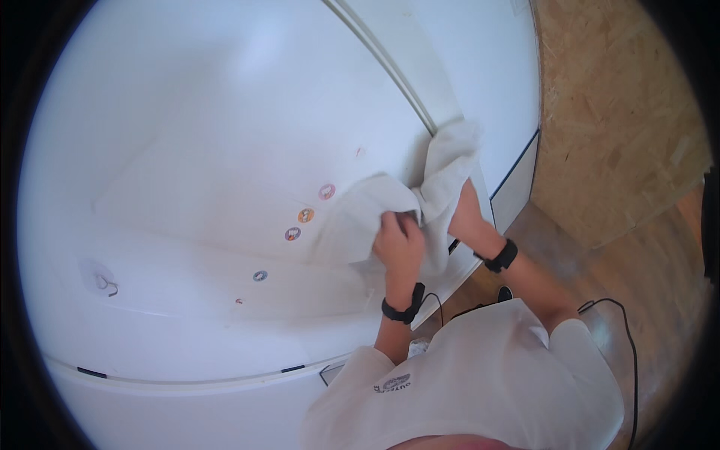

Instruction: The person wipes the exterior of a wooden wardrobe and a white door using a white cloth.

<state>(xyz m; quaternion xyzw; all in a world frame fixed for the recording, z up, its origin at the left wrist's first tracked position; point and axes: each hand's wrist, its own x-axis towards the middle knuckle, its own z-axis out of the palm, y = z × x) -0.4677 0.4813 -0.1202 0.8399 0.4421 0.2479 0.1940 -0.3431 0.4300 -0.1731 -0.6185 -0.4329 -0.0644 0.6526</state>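
A crumpled white cloth [365, 211] lies bunched against a smooth white panel [197, 185]. My left hand [400, 242] grips the cloth's near edge, its fingers curled and the knuckles towards me. Just to the right, my right hand [471, 216] holds up another fold of the same cloth from beneath. That fold stands raised near the end of a pale rail, and it hides the right fingers. Each wrist wears a black band. Round picture stickers, among them a pink sticker [327, 192] and an orange sticker [306, 215], sit left of the cloth.
A metal hook [107, 285] on a clear pad is fixed to the panel at the left. The pale rail [388, 62] runs down towards the cloth. To the right are a wood-chip board [613, 112] and a wooden floor [647, 270]. A black cable [633, 349] hangs beside me.
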